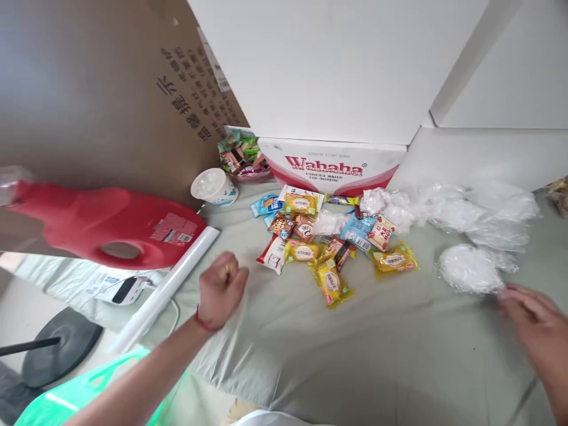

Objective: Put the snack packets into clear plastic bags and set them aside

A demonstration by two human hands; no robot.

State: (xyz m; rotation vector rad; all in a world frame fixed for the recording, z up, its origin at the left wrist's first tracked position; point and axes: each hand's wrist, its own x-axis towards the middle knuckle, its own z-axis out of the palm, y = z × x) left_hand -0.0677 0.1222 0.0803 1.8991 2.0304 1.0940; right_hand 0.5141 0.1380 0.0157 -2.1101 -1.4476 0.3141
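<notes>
My left hand point(222, 287) is closed in a fist over the green-grey cloth point(355, 355), left of a pile of wrapped snacks; no object shows in it. My right hand point(532, 310) is at the right edge, its fingertips pinched at the edge of a clear crumpled plastic bundle point(470, 270). Further clear plastic point(479, 210) lies behind that bundle. Among the snacks are several yellow packets point(332, 281), a blue packet point(358, 231) and a red-and-white packet point(272, 254).
A white paper cup point(214, 187) and a bowl of snacks point(246, 157) stand behind the pile, beside a Wahaha carton point(328, 168). At left are a red jug point(119, 228), a white bar point(166, 287) and a green bag point(93, 390).
</notes>
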